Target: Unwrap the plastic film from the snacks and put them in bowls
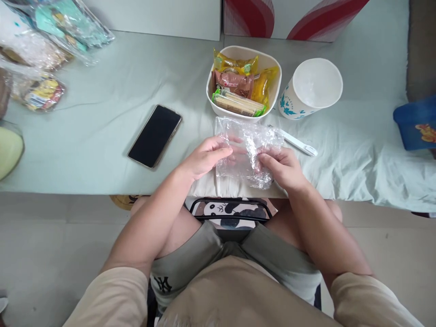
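A clear, crinkled plastic bag [235, 170] is held between my two hands near the front edge of the cloth-covered surface. My left hand [209, 156] grips its left side, thumb in front and fingers showing through the film behind. At the right side, my right hand [284, 168] pinches the bunched plastic between thumb and fingers. Just beyond the bag stands a white plastic basket [210, 97] with several wrapped snacks [235, 84] in it. A white utility knife [299, 144] lies beside my right hand, partly behind the bag.
A dark-screened phone [155, 136] lies left of my hands. A paper cup [306, 91] stands right of the basket. Bagged packets [51, 41] lie at far left, and a blue container [415, 122] sits at far right. White boxes [163, 18] line the back.
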`<act>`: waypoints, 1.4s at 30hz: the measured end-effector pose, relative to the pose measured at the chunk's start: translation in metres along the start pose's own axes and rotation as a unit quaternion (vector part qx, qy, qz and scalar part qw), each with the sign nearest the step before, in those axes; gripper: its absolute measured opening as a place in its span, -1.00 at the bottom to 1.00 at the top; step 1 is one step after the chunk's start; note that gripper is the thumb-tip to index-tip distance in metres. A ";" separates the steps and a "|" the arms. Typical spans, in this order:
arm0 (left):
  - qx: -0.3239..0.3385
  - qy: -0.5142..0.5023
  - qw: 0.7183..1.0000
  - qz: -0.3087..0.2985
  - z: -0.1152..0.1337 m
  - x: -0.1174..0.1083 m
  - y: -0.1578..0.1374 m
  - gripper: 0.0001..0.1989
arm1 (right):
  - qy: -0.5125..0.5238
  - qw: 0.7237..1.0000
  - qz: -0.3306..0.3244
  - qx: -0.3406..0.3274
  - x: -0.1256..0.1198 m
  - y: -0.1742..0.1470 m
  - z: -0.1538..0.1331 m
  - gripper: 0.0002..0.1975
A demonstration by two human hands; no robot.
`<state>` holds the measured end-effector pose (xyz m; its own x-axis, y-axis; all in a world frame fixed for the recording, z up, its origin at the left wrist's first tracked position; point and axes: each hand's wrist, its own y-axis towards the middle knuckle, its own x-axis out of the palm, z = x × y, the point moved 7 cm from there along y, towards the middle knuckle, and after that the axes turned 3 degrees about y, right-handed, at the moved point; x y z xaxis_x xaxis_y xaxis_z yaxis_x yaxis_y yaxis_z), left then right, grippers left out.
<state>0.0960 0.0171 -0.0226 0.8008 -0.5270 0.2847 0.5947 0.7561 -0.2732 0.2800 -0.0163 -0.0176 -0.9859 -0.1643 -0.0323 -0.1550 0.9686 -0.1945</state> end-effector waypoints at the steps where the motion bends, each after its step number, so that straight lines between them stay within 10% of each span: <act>1: -0.001 0.007 1.000 -0.001 -0.001 0.000 0.000 -0.66 | -0.010 1.000 0.013 -0.002 -0.001 0.000 -0.001 -0.68; 12: 0.036 -0.013 0.999 0.029 0.011 -0.006 -0.004 -0.80 | 0.144 0.987 0.059 -0.031 -0.007 -0.005 -0.008 -0.72; 20: 0.069 0.059 0.995 0.044 0.021 -0.013 -0.002 -0.78 | 0.091 0.995 0.024 -0.032 -0.009 -0.001 0.000 -0.37; 25: 0.098 0.133 0.983 0.081 0.017 -0.014 -0.001 -0.76 | 0.037 0.995 0.075 -0.063 -0.011 -0.002 -0.003 -0.55; 32: 0.110 0.083 0.986 0.093 0.013 -0.020 0.001 -0.51 | 0.136 0.978 -0.149 0.049 0.011 -0.015 -0.004 -0.37; 42: 0.079 0.006 0.997 0.021 0.011 0.001 0.000 -0.22 | 0.042 0.974 -0.212 0.067 0.027 -0.021 -0.003 -0.68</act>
<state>0.0958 0.0205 -0.0124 0.8258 -0.4982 0.2644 0.5435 0.8281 -0.1370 0.2570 -0.0407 -0.0117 -0.8371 -0.5238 0.1574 -0.5459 0.7823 -0.2999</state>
